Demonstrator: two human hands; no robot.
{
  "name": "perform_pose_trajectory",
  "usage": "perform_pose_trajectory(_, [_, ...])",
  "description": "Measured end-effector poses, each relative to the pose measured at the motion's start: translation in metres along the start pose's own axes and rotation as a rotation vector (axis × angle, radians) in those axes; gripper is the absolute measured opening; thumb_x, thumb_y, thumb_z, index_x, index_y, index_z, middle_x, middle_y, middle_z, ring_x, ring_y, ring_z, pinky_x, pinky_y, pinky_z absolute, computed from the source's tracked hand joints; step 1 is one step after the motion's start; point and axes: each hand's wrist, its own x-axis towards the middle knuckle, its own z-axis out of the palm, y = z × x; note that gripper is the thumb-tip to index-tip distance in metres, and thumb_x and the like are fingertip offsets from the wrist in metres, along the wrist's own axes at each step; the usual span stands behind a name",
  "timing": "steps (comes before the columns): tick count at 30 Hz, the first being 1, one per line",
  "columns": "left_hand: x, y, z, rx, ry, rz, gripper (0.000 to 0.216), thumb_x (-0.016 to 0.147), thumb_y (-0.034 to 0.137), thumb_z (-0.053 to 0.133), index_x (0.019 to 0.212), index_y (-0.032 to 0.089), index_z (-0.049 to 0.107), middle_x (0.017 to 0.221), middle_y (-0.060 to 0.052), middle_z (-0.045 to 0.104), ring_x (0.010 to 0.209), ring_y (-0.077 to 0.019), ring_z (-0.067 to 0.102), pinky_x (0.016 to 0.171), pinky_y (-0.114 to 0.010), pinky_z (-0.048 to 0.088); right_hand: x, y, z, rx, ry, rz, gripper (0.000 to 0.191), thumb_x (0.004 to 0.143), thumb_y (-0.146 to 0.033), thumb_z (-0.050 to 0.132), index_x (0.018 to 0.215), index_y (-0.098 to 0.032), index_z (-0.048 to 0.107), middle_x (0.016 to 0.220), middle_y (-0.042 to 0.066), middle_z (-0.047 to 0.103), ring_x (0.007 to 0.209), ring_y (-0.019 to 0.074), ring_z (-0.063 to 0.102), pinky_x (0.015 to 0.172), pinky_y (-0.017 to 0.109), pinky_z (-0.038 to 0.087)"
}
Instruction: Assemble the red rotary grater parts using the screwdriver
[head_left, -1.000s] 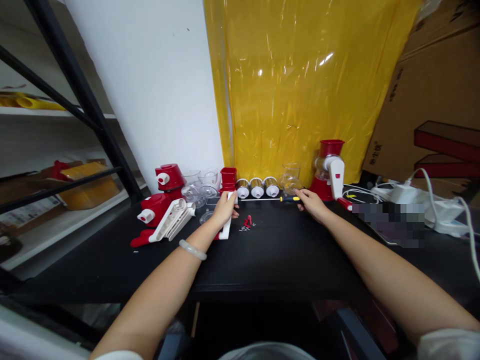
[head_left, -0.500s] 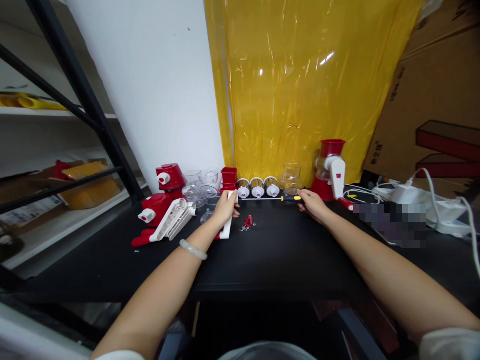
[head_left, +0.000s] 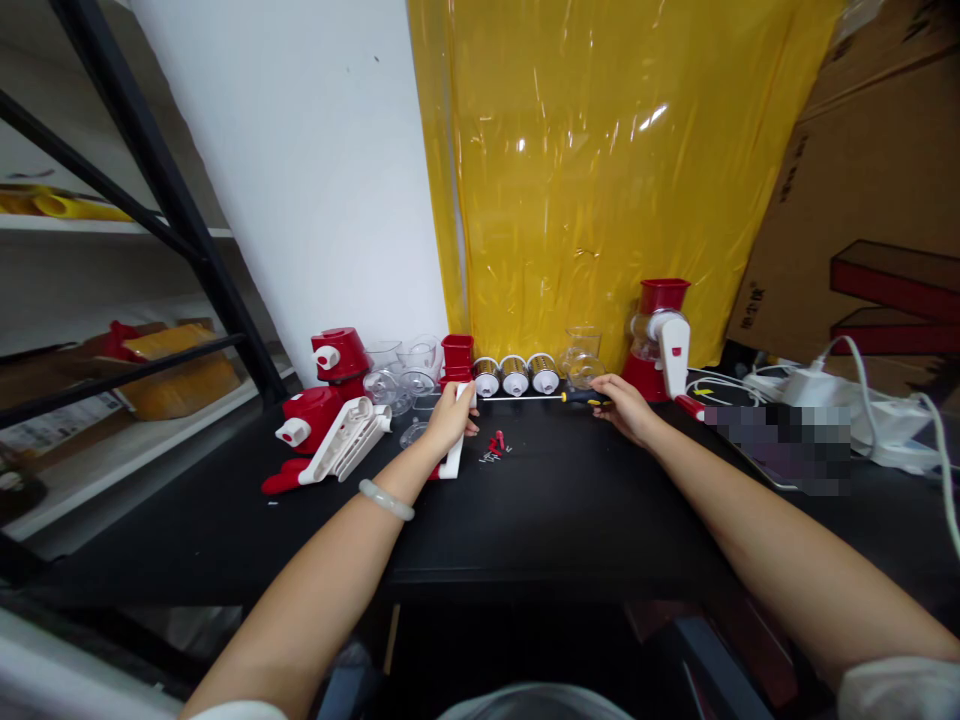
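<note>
My left hand is closed around a white crank handle with a red grip at its lower end, held upright over the table. In my right hand is a screwdriver with a black and yellow handle. Its long thin shaft runs level to the left, and the tip meets the white handle by my left fingers. Below and between the hands lie small silver screws and small red pieces. Behind the shaft, three metal grater drums with white ends lie in a row.
Red grater bodies, loose white handles and clear plastic parts lie at the left. An assembled red grater stands at the right, near white cables and a power strip. The black table ends in front.
The fingers of my right hand have shifted slightly on the screwdriver handle. My left hand and the white crank handle stay almost where they were.
</note>
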Motion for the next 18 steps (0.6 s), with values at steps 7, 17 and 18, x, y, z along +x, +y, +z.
perform_pose_trajectory(7, [0.0014,0.001,-0.0009,-0.004,0.022,-0.004,0.026,0.094,0.048,0.045,0.098,0.022,0.045,0.066,0.004,0.057,0.04,-0.0101,0.056,0.041,-0.022,0.049,0.0066,0.0086,-0.0058,-0.287,0.015,-0.041,0.046,0.082,-0.066,0.053,0.077,-0.02,0.057,0.043,-0.002,0.05,0.037,0.0108,0.046,0.039,0.022,0.036])
perform_pose_trajectory(17, [-0.0004,0.0032,-0.0004,-0.024,0.009,-0.005,0.025,0.095,0.047,0.045,0.097,0.022,0.045,0.066,0.004,0.057,0.04,-0.0097,0.056,0.04,-0.021,0.049,0.0014,0.003,-0.0006,0.117,0.011,0.003,0.04,0.062,-0.046,0.084,0.077,-0.021,0.056,0.063,-0.004,0.059,0.051,0.0079,0.054,0.054,0.022,0.051])
perform_pose_trajectory(18, [-0.0007,0.0035,-0.0004,-0.03,0.006,-0.004,0.025,0.095,0.047,0.044,0.097,0.022,0.045,0.066,0.004,0.057,0.039,-0.0097,0.056,0.04,-0.021,0.049,0.0004,0.0013,-0.0002,0.162,0.001,0.007,0.037,0.064,-0.043,0.083,0.078,-0.022,0.056,0.065,-0.004,0.061,0.054,0.0086,0.057,0.057,0.023,0.053])
